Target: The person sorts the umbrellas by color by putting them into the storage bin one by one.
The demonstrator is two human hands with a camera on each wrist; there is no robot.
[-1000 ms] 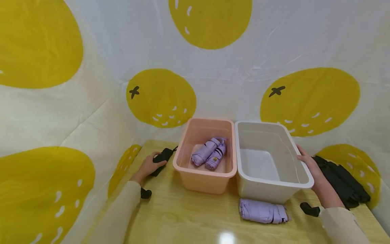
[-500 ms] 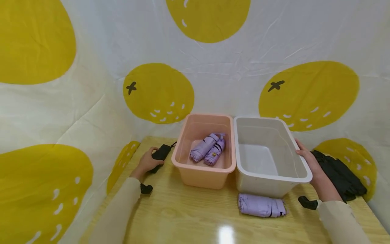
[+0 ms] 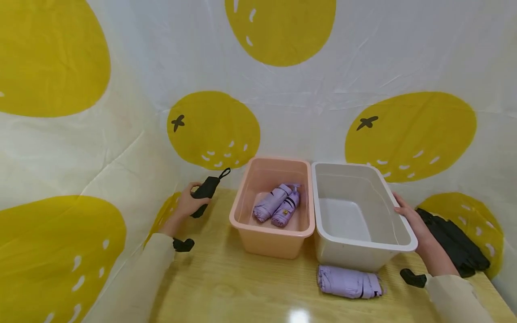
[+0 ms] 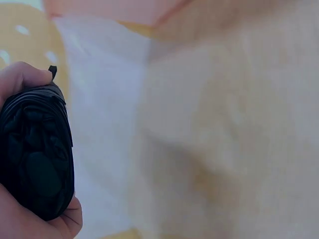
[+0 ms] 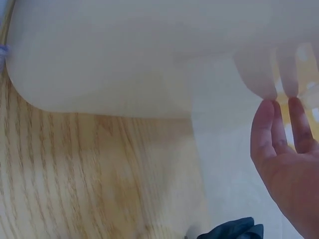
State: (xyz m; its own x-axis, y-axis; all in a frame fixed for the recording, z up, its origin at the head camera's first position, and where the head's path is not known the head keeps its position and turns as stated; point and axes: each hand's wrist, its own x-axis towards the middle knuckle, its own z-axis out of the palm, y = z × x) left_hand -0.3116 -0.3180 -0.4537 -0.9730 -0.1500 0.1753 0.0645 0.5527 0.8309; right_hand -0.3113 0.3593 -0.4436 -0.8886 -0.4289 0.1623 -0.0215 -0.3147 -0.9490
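My left hand point(image 3: 189, 202) grips a black folded umbrella point(image 3: 207, 190) above the table, left of the pink bin point(image 3: 271, 244). The umbrella's wrist loop points up and to the right. Seen end-on in the left wrist view, the umbrella point(image 4: 37, 149) lies between thumb and fingers. My right hand point(image 3: 413, 220) rests against the right side of the white bin point(image 3: 349, 253). In the right wrist view, straight fingertips of that hand point(image 5: 286, 154) touch the bin's outer wall. Two lilac folded umbrellas point(image 3: 272, 204) lie side by side in the pink bin.
Another lilac folded umbrella point(image 3: 350, 282) lies on the wooden table point(image 3: 226, 287) in front of the white bin. A black folded fabric bundle point(image 3: 454, 242) sits right of my right forearm. A white sheet with yellow fruit shapes point(image 3: 299, 112) hangs behind and at the left.
My left hand has lifted the black umbrella off the table and moved it left, away from the pink bin. My right hand stays at the white bin. The head view has shifted slightly.
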